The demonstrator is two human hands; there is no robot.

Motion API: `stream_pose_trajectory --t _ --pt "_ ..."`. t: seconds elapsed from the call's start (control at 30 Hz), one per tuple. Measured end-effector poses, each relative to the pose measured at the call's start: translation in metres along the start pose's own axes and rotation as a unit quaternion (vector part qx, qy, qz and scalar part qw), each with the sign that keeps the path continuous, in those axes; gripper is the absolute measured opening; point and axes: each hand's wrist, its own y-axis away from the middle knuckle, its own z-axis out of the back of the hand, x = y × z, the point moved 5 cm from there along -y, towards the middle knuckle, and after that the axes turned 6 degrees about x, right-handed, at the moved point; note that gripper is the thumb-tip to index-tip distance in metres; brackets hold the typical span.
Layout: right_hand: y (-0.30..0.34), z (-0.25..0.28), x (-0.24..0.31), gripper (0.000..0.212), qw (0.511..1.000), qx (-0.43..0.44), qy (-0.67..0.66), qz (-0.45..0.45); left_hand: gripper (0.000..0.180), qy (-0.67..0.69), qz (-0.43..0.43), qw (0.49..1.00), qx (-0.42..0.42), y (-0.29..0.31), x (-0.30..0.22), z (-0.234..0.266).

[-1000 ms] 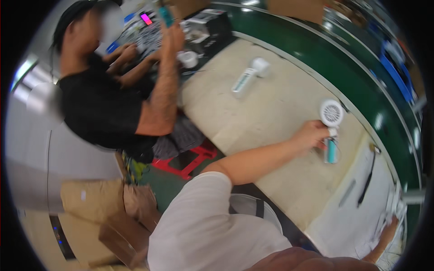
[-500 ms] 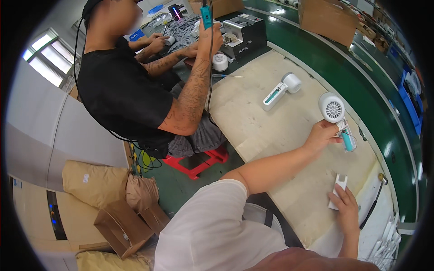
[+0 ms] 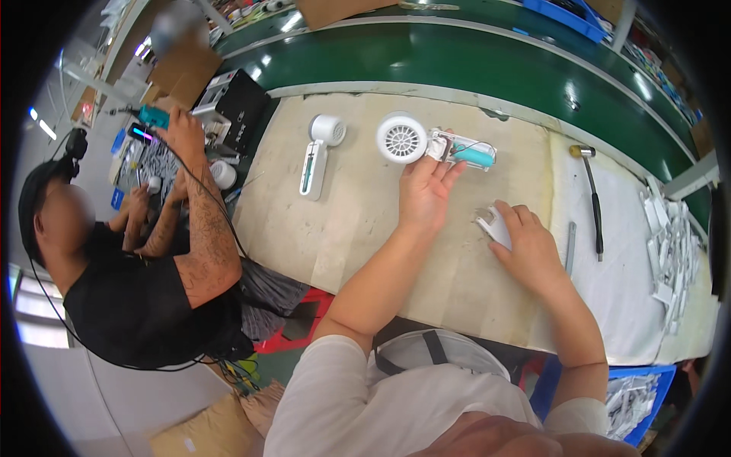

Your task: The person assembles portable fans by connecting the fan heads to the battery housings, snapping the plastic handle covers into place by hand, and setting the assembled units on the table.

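Observation:
My left hand (image 3: 426, 196) is closed around the neck of a white handheld fan (image 3: 402, 139), its round grille facing up. The fan's handle is uncovered, and a teal cylindrical battery (image 3: 474, 157) with thin wires shows inside. Nearer to me and to the right, my right hand (image 3: 531, 251) grips a white plastic handle cover (image 3: 498, 228) between thumb and fingers. The cover is apart from the fan. A second white fan (image 3: 313, 169), with a teal strip along its handle, lies to the left on the beige table mat (image 3: 358, 236).
A rubber-headed hammer (image 3: 592, 202) and a grey metal strip (image 3: 570, 247) lie at right, beside a pile of white plastic parts (image 3: 674, 251). A blue bin (image 3: 655, 381) holds more parts. At left, a co-worker holds a teal electric screwdriver (image 3: 154, 116). A green conveyor (image 3: 457, 57) runs behind.
The view has swung right, bringing the blue bin into sight. My left hand keeps the fan; my right hand still holds the cover, now turned and nearer the fan's handle.

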Motion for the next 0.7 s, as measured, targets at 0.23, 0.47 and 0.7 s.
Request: stream_pose_trajectory --t 0.23,0.47,0.7 --pt "0.001 0.048 0.026 0.057 0.959 -0.214 -0.085 0.163 0.034 -0.006 0.027 0.999 0.017 0.011 0.015 -0.009" --pt "-0.006 0.051 0.032 0.06 0.927 -0.281 -0.118 0.219 0.036 0.03 0.008 0.999 0.023 0.01 0.013 -0.008" --pt "-0.005 0.046 0.031 0.059 0.933 -0.221 -0.152 0.239 0.038 -0.033 0.0 0.997 0.063 0.021 0.011 -0.021"
